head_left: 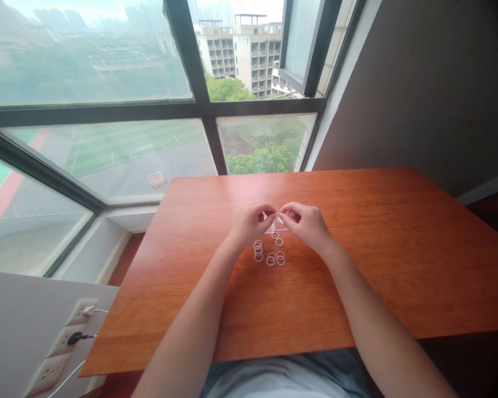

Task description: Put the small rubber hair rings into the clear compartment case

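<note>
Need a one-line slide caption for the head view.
Left hand and right hand pinch a small, indistinct item over a wooden table, pale rings lying close by.

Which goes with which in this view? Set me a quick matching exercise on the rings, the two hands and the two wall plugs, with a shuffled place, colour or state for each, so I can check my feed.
Things
1. Rings
2. Left hand and right hand
3. Upper plug
4. Lower plug

Descriptions
A. Black
B. Lying on the table
C. White
D. Pinched close together at a thin pale piece, too small to identify

Pairs: 1-B, 2-D, 3-C, 4-A
</note>
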Demonstrator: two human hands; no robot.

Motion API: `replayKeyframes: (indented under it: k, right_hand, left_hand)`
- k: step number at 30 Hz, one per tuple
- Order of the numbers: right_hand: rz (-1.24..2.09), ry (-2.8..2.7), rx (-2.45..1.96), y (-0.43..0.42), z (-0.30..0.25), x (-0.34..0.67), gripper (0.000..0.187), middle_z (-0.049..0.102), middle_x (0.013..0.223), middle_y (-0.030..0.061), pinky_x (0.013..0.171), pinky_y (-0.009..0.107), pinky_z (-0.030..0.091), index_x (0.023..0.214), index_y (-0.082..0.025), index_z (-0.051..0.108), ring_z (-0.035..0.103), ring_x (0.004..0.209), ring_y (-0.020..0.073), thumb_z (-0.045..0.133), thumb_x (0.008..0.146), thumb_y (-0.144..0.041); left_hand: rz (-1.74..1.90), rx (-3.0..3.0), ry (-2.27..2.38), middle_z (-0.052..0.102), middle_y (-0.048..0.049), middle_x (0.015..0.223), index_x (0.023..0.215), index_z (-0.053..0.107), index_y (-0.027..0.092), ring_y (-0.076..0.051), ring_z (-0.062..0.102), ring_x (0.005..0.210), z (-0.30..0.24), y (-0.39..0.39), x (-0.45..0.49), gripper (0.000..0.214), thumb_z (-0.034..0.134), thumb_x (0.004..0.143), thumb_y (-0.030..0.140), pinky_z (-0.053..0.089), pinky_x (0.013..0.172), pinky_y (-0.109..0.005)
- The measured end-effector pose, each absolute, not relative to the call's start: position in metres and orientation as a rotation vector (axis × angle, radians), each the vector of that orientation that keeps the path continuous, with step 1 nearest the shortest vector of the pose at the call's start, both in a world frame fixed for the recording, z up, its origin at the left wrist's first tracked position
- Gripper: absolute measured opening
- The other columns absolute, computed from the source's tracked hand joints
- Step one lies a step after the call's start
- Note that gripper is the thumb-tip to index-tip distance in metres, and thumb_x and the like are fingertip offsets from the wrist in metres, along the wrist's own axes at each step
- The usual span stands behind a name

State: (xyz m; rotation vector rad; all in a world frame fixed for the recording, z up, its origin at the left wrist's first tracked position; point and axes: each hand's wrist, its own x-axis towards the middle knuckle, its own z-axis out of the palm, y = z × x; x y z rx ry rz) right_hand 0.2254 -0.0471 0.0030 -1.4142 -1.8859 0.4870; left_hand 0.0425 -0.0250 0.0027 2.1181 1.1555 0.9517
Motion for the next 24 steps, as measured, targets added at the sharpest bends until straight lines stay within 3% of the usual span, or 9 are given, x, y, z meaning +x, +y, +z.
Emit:
replayKeyframes:
  k: [10, 24]
  right_hand:
    - [0.497, -1.9, -1.415, -0.046, 0.001, 0.225, 0.015, 0.056, 0.059, -0.003, 0.057, 0.021, 0.036, 0.082, -0.019, 0.067, 0.05, 0.055, 0.0104, 0.057, 0.082, -0.031]
    - [0.581, -2.05, -1.457, -0.048, 0.004, 0.226, 0.012, 0.056, 0.058, -0.0041, 0.055, 0.021, 0.032, 0.08, -0.02, 0.067, 0.048, 0.054, 0.0098, 0.057, 0.081, -0.027]
  left_hand:
    - [1.158, 2.012, 1.431, 0.064, -0.0006, 0.069, 0.082, 0.069, 0.018, -0.01, 0.051, 0.056, 0.0, -0.013, 0.022, 0.015, 0.059, 0.082, 0.03, 0.041, 0.055, -0.022]
    - [1.097, 2.0, 1.383, 0.068, -0.0007, 0.077, 0.089, 0.067, 0.018, -0.01, 0.057, 0.059, -0.01, -0.012, 0.028, 0.013, 0.058, 0.08, 0.023, 0.045, 0.058, -0.022]
